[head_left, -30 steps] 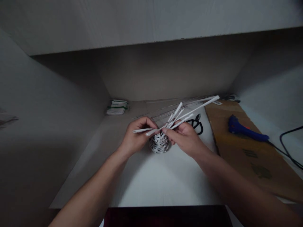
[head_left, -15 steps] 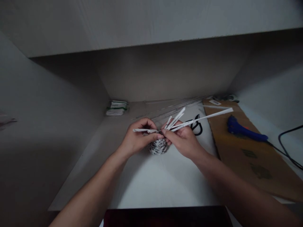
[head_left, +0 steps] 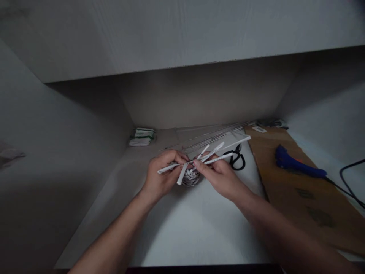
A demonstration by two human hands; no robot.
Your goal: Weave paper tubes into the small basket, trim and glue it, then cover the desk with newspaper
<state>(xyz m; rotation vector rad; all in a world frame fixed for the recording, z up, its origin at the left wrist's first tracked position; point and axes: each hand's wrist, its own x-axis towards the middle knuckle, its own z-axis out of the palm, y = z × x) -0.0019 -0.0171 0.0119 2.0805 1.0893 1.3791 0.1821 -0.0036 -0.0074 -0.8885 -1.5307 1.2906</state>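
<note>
Rounded woven black-and-white piece (head_left: 191, 179), pale strips (head_left: 182, 175) splaying from its top, between left hand (head_left: 162, 172) and right hand (head_left: 219, 174), both pinched on strips, over white tabletop (head_left: 196, 232), dim back wall (head_left: 199, 97) beyond.

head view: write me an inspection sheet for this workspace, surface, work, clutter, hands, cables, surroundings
Surface: white tabletop, brown cardboard along its right side.
Work: woven piece, white paper strips sticking out.
Clutter: black-handled scissors near the right hand; blue glue gun on the cardboard; thin rods and small packet behind.
Hands: left hand and right hand both pinch the strips.
Cables: dark cord from the glue gun, off to the right.
Surroundings: back wall; white panel overhanging.
</note>
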